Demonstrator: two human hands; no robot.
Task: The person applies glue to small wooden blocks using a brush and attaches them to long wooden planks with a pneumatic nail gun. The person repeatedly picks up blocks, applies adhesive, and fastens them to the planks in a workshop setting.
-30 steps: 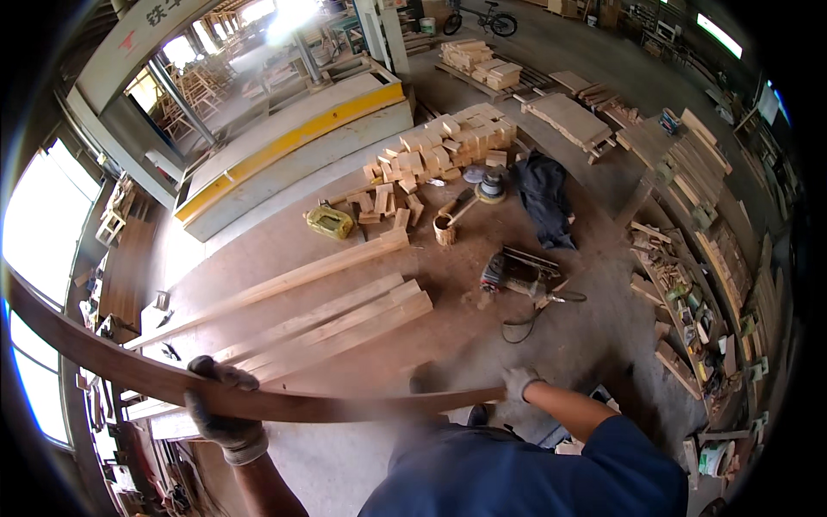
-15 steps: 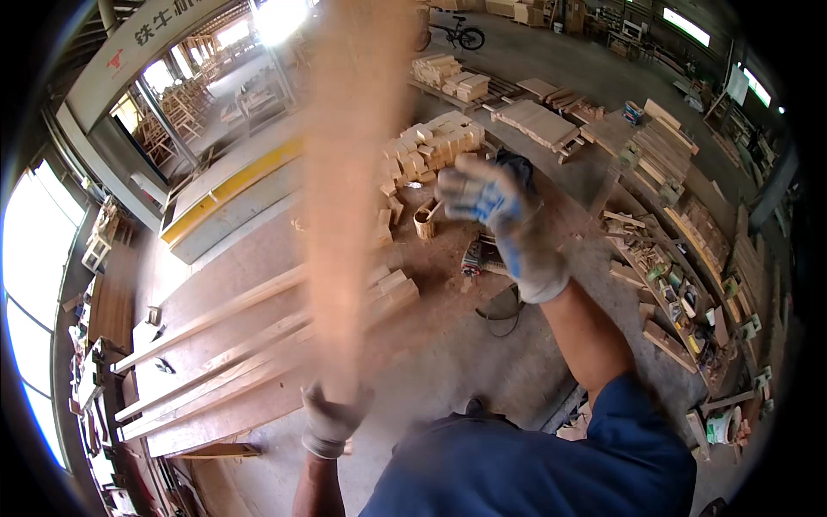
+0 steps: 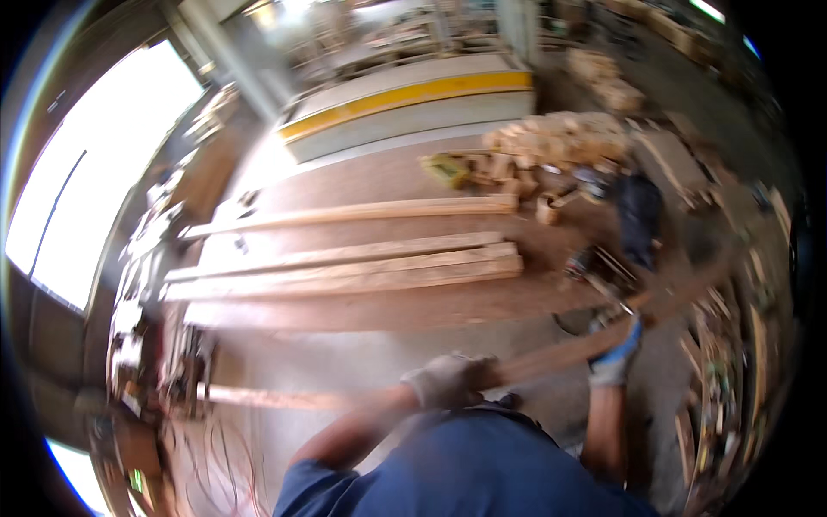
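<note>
A long wooden plank [image 3: 594,338] runs from just in front of my body up and to the right, blurred by motion. My left hand [image 3: 448,380], in a grey work glove, is closed around its near end. My right hand [image 3: 615,357], in a glove with blue on it, grips the same plank farther along. Past my right hand the plank stretches toward the racks at the right.
Three long planks [image 3: 345,277] lie side by side on the brown floor ahead, and another board [image 3: 267,398] lies nearer at the left. Behind them are a yellow-striped machine [image 3: 405,95], a pile of wood blocks [image 3: 551,138] and a dark cloth [image 3: 639,215]. Cables [image 3: 215,448] are at the lower left.
The plank stood almost upright before my face half a second ago. It now lies low, pointing right. My right hand came down with it, and my view turned.
</note>
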